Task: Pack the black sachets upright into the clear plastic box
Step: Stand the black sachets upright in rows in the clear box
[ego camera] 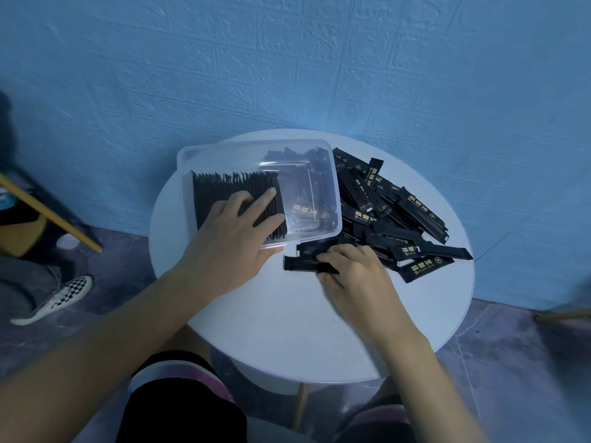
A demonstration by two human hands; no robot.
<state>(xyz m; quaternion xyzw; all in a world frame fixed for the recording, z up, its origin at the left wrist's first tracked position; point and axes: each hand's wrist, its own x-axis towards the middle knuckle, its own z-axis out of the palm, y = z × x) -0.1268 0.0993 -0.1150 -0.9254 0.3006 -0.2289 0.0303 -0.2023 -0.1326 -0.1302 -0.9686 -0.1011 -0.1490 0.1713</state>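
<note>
Open from above in the right part of the box point(186, 187), between the row point(230, 190) and the right wall. Blocked in the left part by that row, with the left hand point(230, 231) flat on top. Pressed against the right wall outside, a pile point(399, 212). Just before the near right corner, the right hand point(355, 276) pinching sachets point(303, 265). Bare on the near half of the table point(287, 330). Close behind, the wall point(287, 75).

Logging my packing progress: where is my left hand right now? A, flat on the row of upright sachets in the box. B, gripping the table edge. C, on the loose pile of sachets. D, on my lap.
A: the left hand lies flat on the upright sachets inside the clear plastic box, while the right hand grips a loose sachet.
</note>
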